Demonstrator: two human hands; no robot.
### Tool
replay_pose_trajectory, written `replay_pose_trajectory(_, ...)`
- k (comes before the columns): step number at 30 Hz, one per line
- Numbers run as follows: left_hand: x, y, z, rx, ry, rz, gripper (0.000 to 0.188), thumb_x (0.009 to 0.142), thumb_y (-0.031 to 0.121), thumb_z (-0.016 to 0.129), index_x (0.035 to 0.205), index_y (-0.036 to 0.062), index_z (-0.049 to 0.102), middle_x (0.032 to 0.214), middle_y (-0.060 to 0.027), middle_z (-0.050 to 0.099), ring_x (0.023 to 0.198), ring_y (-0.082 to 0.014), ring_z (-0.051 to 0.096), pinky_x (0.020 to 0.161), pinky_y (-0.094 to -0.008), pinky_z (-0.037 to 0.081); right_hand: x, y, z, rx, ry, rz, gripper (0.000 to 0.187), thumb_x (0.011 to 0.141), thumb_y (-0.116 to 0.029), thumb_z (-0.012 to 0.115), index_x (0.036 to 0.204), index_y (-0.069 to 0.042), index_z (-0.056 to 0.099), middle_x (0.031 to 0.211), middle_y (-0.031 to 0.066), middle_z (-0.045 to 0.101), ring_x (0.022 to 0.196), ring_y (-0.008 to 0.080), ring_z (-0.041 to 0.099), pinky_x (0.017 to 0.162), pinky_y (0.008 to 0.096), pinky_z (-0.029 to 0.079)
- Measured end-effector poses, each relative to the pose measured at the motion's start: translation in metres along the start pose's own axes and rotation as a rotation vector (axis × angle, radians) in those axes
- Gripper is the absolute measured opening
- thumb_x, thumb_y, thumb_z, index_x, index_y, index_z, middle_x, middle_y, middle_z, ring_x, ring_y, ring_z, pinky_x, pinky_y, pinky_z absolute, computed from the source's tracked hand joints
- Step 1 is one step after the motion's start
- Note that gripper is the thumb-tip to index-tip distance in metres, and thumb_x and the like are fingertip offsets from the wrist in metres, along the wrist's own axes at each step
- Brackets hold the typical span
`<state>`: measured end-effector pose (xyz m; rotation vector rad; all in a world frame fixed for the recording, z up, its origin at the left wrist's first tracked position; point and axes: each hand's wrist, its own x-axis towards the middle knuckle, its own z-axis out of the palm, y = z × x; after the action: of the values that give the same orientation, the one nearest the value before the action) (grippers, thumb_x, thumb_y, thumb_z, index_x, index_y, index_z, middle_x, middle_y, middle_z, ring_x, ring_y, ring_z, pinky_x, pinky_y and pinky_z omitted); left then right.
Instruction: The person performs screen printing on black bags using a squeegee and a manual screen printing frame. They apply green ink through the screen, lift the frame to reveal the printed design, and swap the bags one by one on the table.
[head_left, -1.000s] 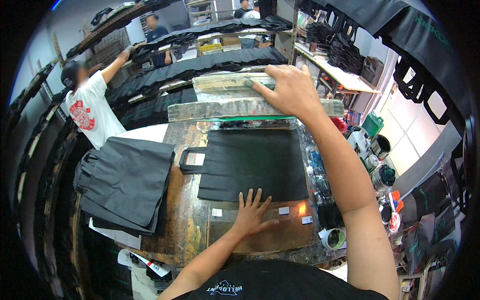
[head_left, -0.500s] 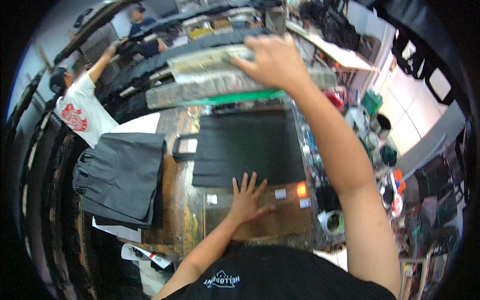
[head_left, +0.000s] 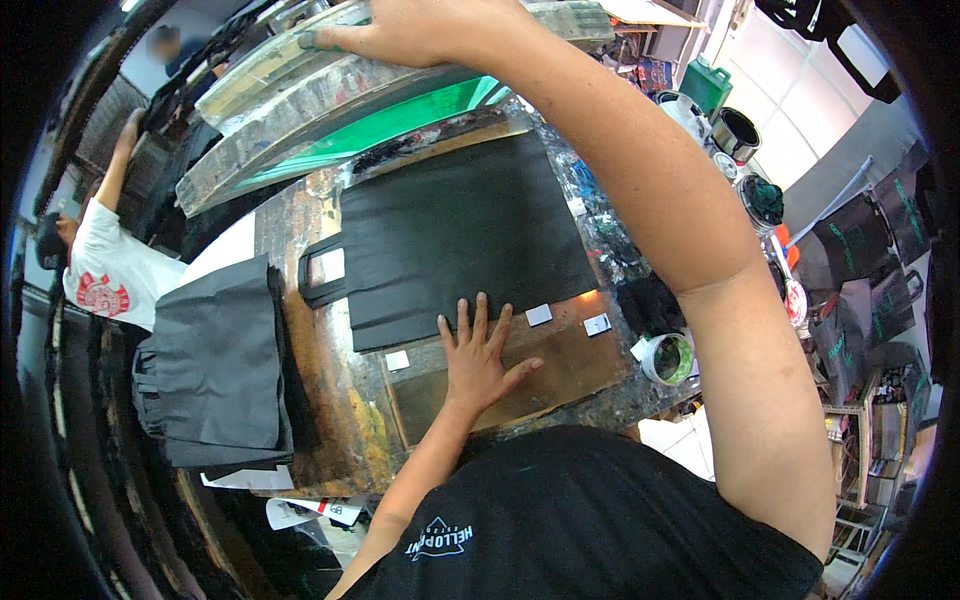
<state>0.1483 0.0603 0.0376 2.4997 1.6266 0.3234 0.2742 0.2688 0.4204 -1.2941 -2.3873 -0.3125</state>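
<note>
1. One black bag lies flat in the middle of the messy table. Its near edge lies over a brown board, and its strap loop sticks out to the left.
2. I think the bag is light and soft, like thin cloth. It would bend and wrinkle easily, but it does not look easy to break. It may slide if nothing presses on it.
3. Good places to take hold of it are the two near corners, or the strap loop. Pinching just one corner could make it fold.
4. The left hand is open, with its fingers spread apart. The fingertips rest on the bag's near edge, and the palm is over the brown board. It presses or rests flat and does not pinch anything.
5. The right hand is up at the wooden frame. Its thumb lies along a pale bar. The top of the picture cuts off the other fingers, so I cannot tell how tight they are.
6. The frame looks stiff and heavier than the bag, so its thick edge seems the best place to hold. It looks tipped up past the bag's far side, with a green sheet showing below its edge. That sheet looks thin, so poking it could hurt it.
</note>
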Motion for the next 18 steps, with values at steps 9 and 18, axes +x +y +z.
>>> replay_pose_trajectory(9,-0.008,0.008,0.003,-0.022,0.028,0.0,0.102,0.088,0.083,0.056,0.164,0.017,0.041,0.174,-0.0228,0.022,0.16,-0.0499,0.014,0.123,-0.0729,0.005,-0.011,-0.003,-0.008,0.035,0.004,-0.018,0.075,0.106,-0.067,0.039,0.127,-0.001,0.068,0.119,0.0185,0.075,0.109,0.0282,0.072,0.101,0.0515,0.053)
replay_pose_trajectory(18,-0.01,0.016,0.013,-0.051,0.094,-0.016,0.099,0.091,0.081,0.053,0.165,0.0168,0.038,0.173,-0.0222,0.024,0.16,-0.049,0.016,0.123,-0.0733,0.006,-0.006,-0.014,0.018,-0.054,0.061,0.066,0.082,0.105,-0.073,0.035,0.141,-0.004,0.063,0.135,0.0157,0.071,0.127,0.0274,0.065,0.115,0.0543,0.043)
